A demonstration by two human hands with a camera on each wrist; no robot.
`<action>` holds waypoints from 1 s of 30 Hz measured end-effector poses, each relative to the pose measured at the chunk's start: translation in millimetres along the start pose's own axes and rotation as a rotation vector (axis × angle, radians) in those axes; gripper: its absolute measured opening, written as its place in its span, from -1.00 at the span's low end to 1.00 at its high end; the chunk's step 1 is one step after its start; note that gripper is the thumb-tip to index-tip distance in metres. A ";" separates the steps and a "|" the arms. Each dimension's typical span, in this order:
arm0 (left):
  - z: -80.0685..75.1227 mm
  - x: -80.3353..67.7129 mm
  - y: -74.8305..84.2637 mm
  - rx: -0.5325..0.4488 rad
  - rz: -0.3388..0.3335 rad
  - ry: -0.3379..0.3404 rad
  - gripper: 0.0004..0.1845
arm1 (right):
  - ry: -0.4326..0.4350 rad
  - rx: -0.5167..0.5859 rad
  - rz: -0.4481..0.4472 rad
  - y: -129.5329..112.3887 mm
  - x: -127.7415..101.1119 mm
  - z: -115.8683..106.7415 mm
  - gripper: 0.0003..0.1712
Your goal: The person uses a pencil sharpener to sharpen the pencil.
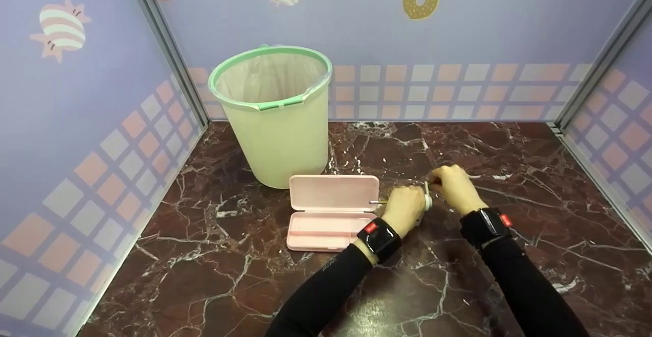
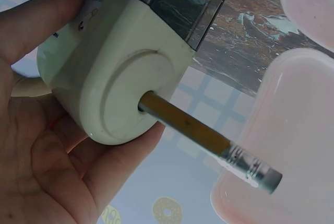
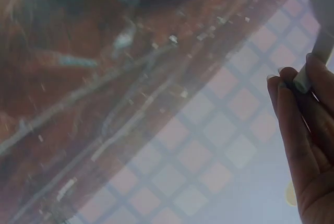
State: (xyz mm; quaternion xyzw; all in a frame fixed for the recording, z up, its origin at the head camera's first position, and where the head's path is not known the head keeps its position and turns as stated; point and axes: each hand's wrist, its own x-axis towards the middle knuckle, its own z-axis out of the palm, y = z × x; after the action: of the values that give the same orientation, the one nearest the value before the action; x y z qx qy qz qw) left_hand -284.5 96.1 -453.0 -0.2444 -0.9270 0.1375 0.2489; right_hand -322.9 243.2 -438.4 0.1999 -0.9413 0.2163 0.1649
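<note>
Both hands meet over the dark marble table [image 1: 509, 276], just right of an open pink pencil case [image 1: 331, 211] that lies in front of a pale green bin [image 1: 277, 123]. The left hand [image 1: 405, 209] wraps its fingers around a cream pencil sharpener [image 2: 112, 72], whose front hole holds a yellow pencil [image 2: 195, 130], eraser end pointing out toward the case. The right hand [image 1: 453, 187] pinches the sharpener's crank handle [image 3: 308, 75] between its fingertips at the back of the sharpener.
</note>
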 end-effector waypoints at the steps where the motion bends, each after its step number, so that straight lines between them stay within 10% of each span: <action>1: 0.0 0.2 0.6 -0.001 0.004 0.005 -0.87 | -0.006 0.000 0.002 2.2 -0.3 2.4 -0.90; 30: 0.9 0.5 -0.3 -0.062 -0.046 -0.001 -0.89 | -0.129 0.071 0.014 9.3 -31.6 28.1 -0.81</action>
State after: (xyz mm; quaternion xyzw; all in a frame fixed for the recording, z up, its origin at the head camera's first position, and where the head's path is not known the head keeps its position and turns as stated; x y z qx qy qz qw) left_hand -285.5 96.0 -453.4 -0.2308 -0.9362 0.1032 0.2441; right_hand -306.0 247.2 -478.0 0.2125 -0.9431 0.2374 0.0950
